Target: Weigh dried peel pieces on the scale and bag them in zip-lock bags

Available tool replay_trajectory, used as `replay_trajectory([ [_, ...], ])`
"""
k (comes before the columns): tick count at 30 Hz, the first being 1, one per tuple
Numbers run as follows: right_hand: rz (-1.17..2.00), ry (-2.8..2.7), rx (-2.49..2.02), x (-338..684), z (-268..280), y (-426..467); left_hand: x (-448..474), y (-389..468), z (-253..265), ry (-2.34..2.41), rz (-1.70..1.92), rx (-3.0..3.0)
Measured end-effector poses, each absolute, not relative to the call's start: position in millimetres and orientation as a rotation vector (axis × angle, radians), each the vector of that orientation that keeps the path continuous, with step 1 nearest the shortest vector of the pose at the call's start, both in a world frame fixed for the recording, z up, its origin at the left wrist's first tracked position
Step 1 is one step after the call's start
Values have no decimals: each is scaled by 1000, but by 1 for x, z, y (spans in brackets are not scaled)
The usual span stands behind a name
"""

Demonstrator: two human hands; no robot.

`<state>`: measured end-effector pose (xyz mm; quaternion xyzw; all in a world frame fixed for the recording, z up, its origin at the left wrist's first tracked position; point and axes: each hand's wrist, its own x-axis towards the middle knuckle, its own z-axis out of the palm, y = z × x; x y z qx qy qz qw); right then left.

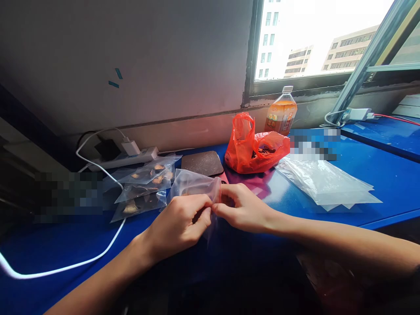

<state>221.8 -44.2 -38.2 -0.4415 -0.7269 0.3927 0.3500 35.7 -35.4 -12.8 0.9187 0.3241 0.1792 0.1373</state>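
A clear plastic zip bag [193, 181] is pinched between my two hands near the table's front edge. My left hand [188, 218] grips its edge with thumb and forefinger. Close beside it, my right hand [244, 208] pinches the same edge, fingertips almost touching the left ones. Something brownish shows faintly inside the bag; my hands hide most of it. Left of my hands lie several filled clear bags [144, 188] with dried brown and pale slices in them. Just behind the held bag sits a flat scale with a dark top [201, 163].
A red plastic bag [241, 148] with dark dried pieces stands behind my right hand, before a bottle of orange drink [282, 111]. Flat clear bags [328, 179] are stacked at right. A white cable [108, 247] runs from the power strip [144, 156] across the blue table [393, 183].
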Motion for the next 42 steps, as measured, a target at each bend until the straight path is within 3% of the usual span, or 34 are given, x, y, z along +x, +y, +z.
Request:
replay_trajectory([
  [6, 1307, -1972, -1002, 225, -34, -47, 34, -37, -9, 818, 488, 2659],
  [19, 1073, -2307, -733, 233, -29, -41, 30, -33, -1, 802, 409, 2430],
  [33, 975, -2332, -779, 232, -40, -35, 31, -32, -2, 712, 332, 2474],
  [42, 1087, -2423, -587, 239, -34, -33, 30, -35, 3, 755, 314, 2481],
])
